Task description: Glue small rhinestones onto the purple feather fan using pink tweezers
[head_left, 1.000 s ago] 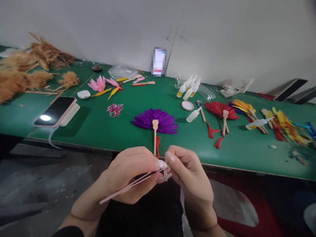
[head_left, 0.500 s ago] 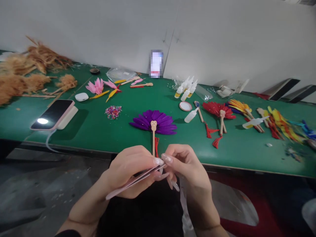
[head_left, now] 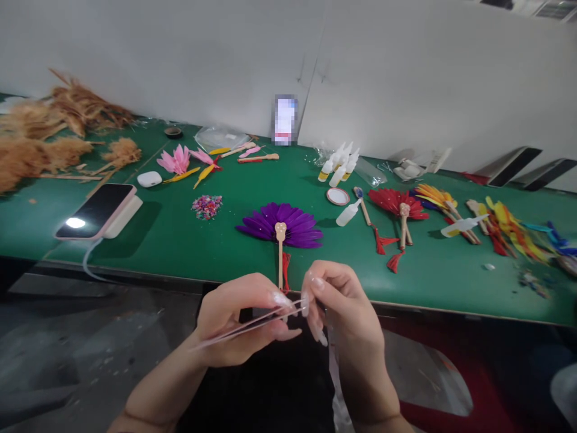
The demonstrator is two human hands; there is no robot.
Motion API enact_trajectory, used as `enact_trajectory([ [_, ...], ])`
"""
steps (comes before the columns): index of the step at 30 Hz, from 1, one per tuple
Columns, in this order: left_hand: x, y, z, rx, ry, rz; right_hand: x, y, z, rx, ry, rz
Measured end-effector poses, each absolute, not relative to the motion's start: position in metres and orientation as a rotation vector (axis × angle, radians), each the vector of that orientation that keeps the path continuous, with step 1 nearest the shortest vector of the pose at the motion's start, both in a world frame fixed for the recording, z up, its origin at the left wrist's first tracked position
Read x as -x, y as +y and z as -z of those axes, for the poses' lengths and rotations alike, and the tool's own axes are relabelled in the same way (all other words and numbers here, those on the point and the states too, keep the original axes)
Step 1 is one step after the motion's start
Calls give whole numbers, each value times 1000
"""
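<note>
My left hand (head_left: 246,316) is closed around a pair of thin pink tweezers (head_left: 234,332), whose two prongs point right. Just past the tweezer tips, my right hand (head_left: 340,304) has its fingers curled in a pinch. A narrow whitish translucent strip (head_left: 336,385) hangs below the right palm; its upper end is hidden by the fingers. Beyond both hands, a purple feather fan (head_left: 295,222) lies on the table, its wooden handle (head_left: 280,258) toward me with a red tassel (head_left: 286,270) beside it.
On the green table (head_left: 243,264) are colourful beads (head_left: 207,206), a lit phone (head_left: 97,210), several glue bottles (head_left: 338,165), a single bottle (head_left: 348,213) and a red feather fan (head_left: 396,204). Pink feathers (head_left: 175,159) and dried brown plumes (head_left: 40,147) lie left.
The tweezers' prongs have parted more visibly, and my left thumb has drawn back slightly from the right fingers. The table things stay in place.
</note>
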State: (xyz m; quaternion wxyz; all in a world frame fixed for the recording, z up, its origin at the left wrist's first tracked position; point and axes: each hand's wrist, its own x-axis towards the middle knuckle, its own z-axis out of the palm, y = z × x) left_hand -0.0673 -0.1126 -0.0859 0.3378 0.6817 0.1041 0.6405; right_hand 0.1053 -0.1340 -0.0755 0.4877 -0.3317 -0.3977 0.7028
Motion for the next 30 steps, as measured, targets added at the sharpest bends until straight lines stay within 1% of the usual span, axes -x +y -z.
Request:
enact_trajectory([
  [6, 62, -125, 71, -1553, 212, -1659, -102, -150, 65, 793, -869, -1479],
  [10, 62, -134, 67, -1459, 253, -1637, -101, -157, 66, 682, -914, -1565],
  [14, 66, -127, 66, -1648, 277, -1675, -97, -155, 66, 663, -874, -1556],
  [17, 71, -117, 66, -1858, 294, -1725, -92, -153, 64, 741, -861, -1586],
  [21, 73, -111, 63, -2040, 307, -1707, -90, -151, 62, 854, -906, -1588],
  [30, 74, -113, 60, -2198, 385, -1649, -91, -152, 64, 894, -944, -1599],
])
